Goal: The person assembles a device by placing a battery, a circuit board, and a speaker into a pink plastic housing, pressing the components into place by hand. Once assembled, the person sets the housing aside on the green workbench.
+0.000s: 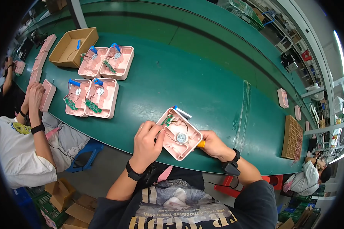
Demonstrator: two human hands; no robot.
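Observation:
A pink plastic housing [173, 149] is held tilted over the near edge of the green bench, its open side facing up. Inside it sit a round silver speaker [181, 137], thin wires and a small green circuit board [167, 121]. My left hand [146, 144] grips the housing's left wall, thumb and fingertips close to the board. At the right wall my right hand [215, 145] is closed around a yellow-orange handle [201, 144]; what kind of tool it belongs to is hidden. A white piece with a blue end [182, 113] lies by the housing's far corner.
Several similar housings [111, 108] with boards and blue parts stand left on the green bench [187, 72]. Behind them is a cardboard box [70, 45]. A co-worker's hands [36, 93] hold another housing at far left. A brown divided crate [292, 138] stands at right.

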